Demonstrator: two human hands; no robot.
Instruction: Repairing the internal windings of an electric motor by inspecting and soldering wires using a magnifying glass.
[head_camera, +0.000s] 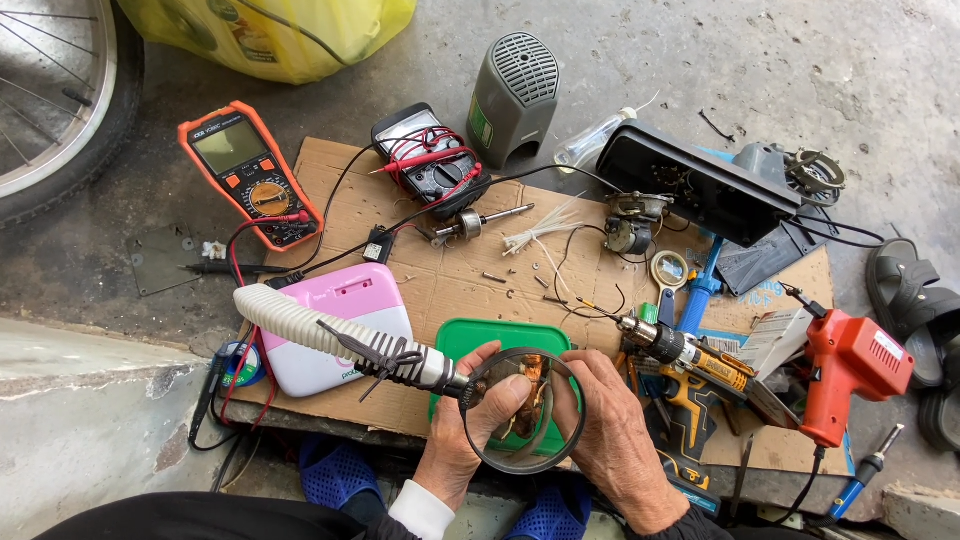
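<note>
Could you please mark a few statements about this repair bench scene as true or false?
1. Both hands, left hand and right hand, hold a small coppery part behind the magnifier lens. True.
2. The orange multimeter lies on the green lid. False: it lies on the concrete floor, by the cardboard.
3. The red soldering gun is in the right hand. False: it lies untouched at right.
4. A pink box sits on the cardboard. True.

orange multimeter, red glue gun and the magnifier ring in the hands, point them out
orange multimeter (250, 172), head view, on its face just below the screen
red glue gun (850, 365), head view, on the red body
magnifier ring (527, 468), head view, on the ring's lower rim between both hands
</note>
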